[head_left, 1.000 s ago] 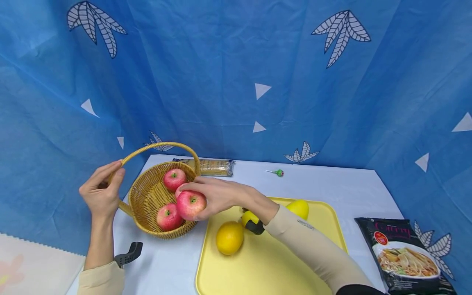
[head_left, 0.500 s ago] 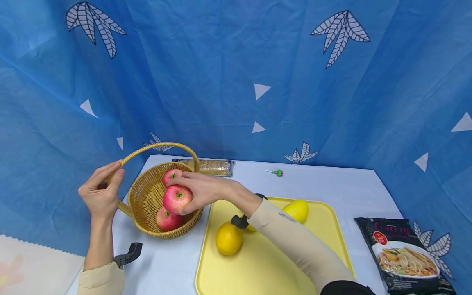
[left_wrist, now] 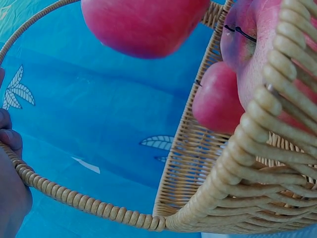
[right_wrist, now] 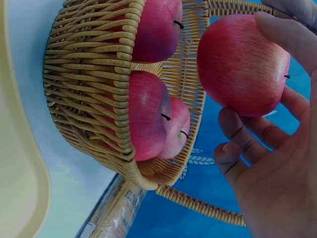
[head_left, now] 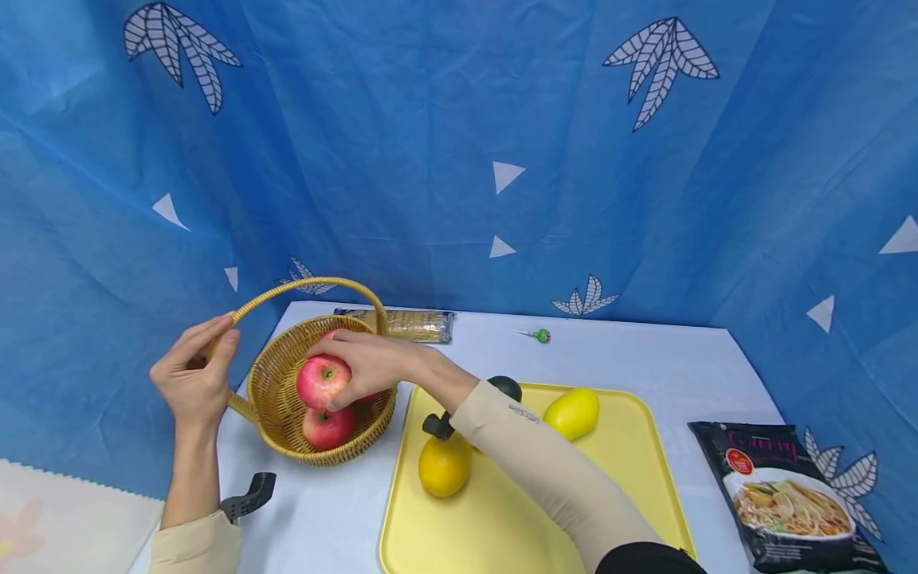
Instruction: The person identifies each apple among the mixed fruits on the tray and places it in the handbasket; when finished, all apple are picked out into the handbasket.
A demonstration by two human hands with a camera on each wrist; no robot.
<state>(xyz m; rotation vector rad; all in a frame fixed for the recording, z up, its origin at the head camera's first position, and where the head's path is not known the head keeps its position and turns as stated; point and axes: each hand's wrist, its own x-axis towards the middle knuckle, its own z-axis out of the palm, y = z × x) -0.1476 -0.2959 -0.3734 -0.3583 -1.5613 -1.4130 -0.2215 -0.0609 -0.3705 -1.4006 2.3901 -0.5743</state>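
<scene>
My left hand point(head_left: 192, 371) pinches the arched handle point(head_left: 308, 282) of a yellow wicker basket point(head_left: 267, 399); in the left wrist view this hand point(left_wrist: 12, 183) shows at the left edge. Over the basket my right hand point(head_left: 373, 363) grips a red apple point(head_left: 323, 384), thumb on one side and fingers on the other. That same apple point(right_wrist: 242, 67) hangs above the rim in the right wrist view, apart from the others. Inside the basket lie three more apples: one at the front point(right_wrist: 157, 29), one in the middle point(right_wrist: 147, 116) and one farther back point(right_wrist: 177, 129).
Beside the basket, a yellow tray point(head_left: 531, 526) holds a round yellow fruit point(head_left: 445, 466), an oblong yellow fruit point(head_left: 574, 413) and a dark rounded thing point(head_left: 505, 388) partly behind the sleeve. Behind are a clear-wrapped packet point(head_left: 416, 325) and a lollipop point(head_left: 543, 336). A black noodle bag point(head_left: 789, 498) lies right.
My right hand has moved left with the apple, from the basket's right rim to over its middle. My left hand stays on the handle, and the basket has not visibly moved.
</scene>
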